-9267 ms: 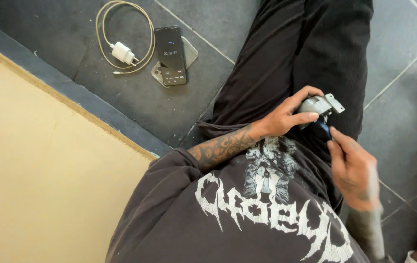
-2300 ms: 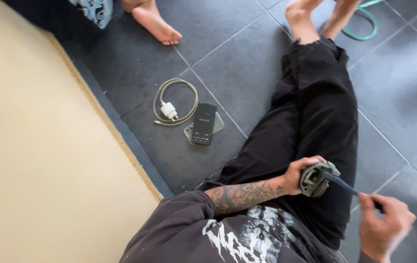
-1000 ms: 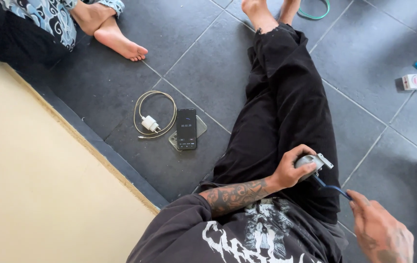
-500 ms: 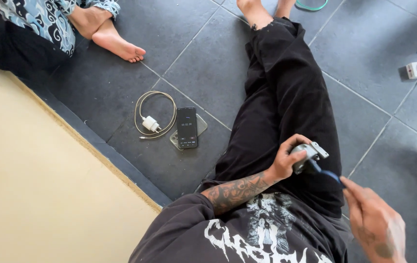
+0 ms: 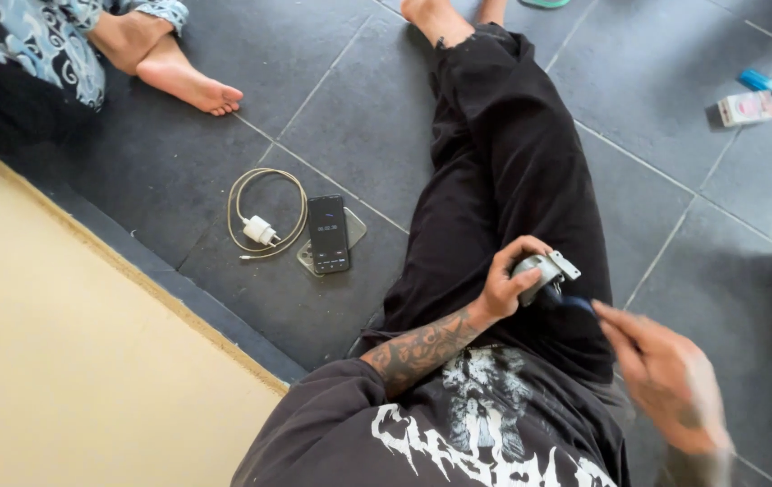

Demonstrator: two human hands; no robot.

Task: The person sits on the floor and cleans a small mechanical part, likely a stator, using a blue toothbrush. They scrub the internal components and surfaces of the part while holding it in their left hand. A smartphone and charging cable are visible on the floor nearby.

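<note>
Seen from above, a person sits on a dark tiled floor with legs stretched out in black trousers. At far left, a pale yellow mat covers the floor, and another person's bare foot rests beyond it. Further right lie a coiled white charger cable with its plug, and just beside it a dark phone lying on a second flat device. Over the lap, the left hand grips a small grey hair clipper, fingers wrapped firmly around its body, the tattooed forearm bent across the torso and the clipper's metal head pointing right. Just right of it, the right hand is blurred; its fingers seem pinched narrowly on a thin dark blue tool, perhaps a small brush, whose tip meets the clipper's head. I judge this to be cleaning or adjusting the blades: it goes best with the clipper held still and the tool worked in short, light strokes along the teeth. At far right, well apart, a small box and a blue tube lie on the tiles.
</note>
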